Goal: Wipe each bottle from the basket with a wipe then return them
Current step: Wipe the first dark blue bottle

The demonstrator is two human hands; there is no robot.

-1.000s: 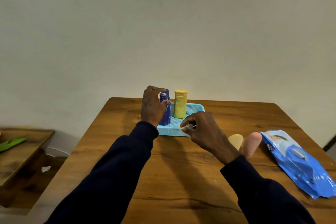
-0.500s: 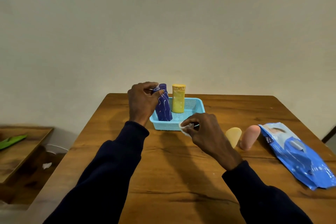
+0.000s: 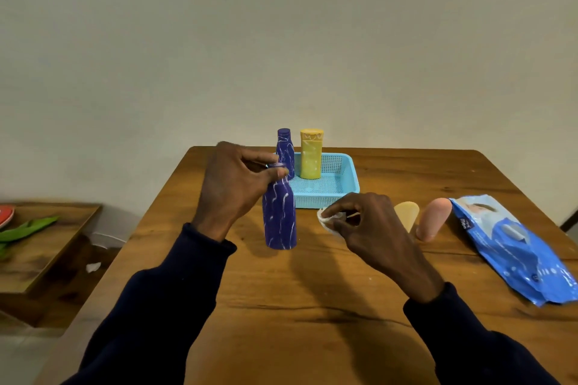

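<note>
Purple marbled bottle [image 3: 279, 219]: upright, directly below the left pinch; on or just above the table [image 3: 312, 297], I cannot tell whether its base touches.
Left hand [image 3: 233, 187]: thumb and fingertips clamped on the bottle's cap only, with the body unsupported.
Right hand [image 3: 366, 225]: fingers curled, pinching a small wadded wipe [image 3: 325, 218]; near the bottle's right side, apart from it.
Cap pinch, risk: judged weak against side load. A wipe stroke low on the body could swing or tip the tall, narrow bottle.
Basket [image 3: 352, 172], risk: just beyond the left grip. The second purple bottle [image 3: 285, 150] and yellow bottle [image 3: 311, 155] stand inside, and a swing away from the person could knock them.
Cream bottle [image 3: 406, 216], pink bottle [image 3: 433, 219], risk: just past the right knuckles, where a wide stroke may clip them.
Table surface: smooth wood grain, so likely little friction. The blue wipe pack [image 3: 513, 247] lies well right of the right hand.
Room: plain pale wall [image 3: 281, 40] behind. A low wooden side table [image 3: 40, 253] sits far left of the left grip, with something green on it.
</note>
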